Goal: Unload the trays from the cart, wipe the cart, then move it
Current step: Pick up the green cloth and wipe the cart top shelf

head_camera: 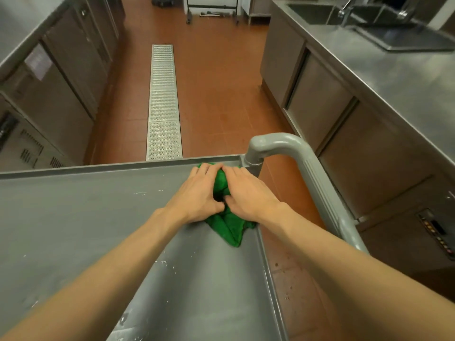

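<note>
**Both hands on the green cloth at the cart's far right corner**

Your left hand (199, 193) and right hand (248, 193) lie side by side on a green cloth (227, 227), palms down, fingers stretched forward and pressing it flat against the top shelf of the cart (73, 217). Your thumbs meet near the middle of the cloth; neither hand is clenched, and neither curls round the fabric. The cloth is bunched, with a folded tail trailing back toward you along the shelf's right rim and a small edge showing past your fingertips at the far rim.

The cart's grey shelf carries no trays. It shows pale smears and white specks, most of them near you. The cart's handle (302, 163) rises from the corner post just beyond your right hand and bends back along the right side.

Ahead, a metal floor drain grate (162, 99) runs down the red tiled floor (221, 82). On your right stands a steel bench (394, 77) with a sink (310, 13) at its far end; steel cabinets (61, 70) line the left. A wheeled rack (211, 11) stands at the far end of the aisle.
</note>
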`<control>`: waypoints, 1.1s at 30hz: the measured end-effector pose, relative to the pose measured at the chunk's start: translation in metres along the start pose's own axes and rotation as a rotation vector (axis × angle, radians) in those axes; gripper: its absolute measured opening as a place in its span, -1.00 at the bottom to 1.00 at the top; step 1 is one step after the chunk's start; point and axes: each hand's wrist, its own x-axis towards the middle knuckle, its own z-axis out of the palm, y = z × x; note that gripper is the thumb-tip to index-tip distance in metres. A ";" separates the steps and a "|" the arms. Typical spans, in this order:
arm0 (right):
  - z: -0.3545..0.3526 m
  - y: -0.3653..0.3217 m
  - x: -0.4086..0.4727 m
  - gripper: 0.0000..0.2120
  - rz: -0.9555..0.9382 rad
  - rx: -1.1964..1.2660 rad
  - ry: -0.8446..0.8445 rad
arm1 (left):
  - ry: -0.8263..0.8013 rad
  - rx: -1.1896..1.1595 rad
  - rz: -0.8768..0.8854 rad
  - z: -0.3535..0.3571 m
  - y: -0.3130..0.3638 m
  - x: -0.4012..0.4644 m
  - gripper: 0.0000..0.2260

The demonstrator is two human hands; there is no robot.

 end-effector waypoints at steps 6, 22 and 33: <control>0.006 -0.001 -0.021 -0.40 0.001 0.020 0.033 | 0.001 0.031 -0.006 0.009 0.009 -0.013 -0.22; 0.010 -0.009 -0.065 -0.48 -0.089 -0.104 0.043 | 0.003 0.142 0.058 0.023 0.023 -0.048 -0.29; 0.011 -0.011 -0.125 -0.54 -0.079 -0.092 -0.014 | -0.114 0.237 0.118 0.030 0.061 -0.087 -0.36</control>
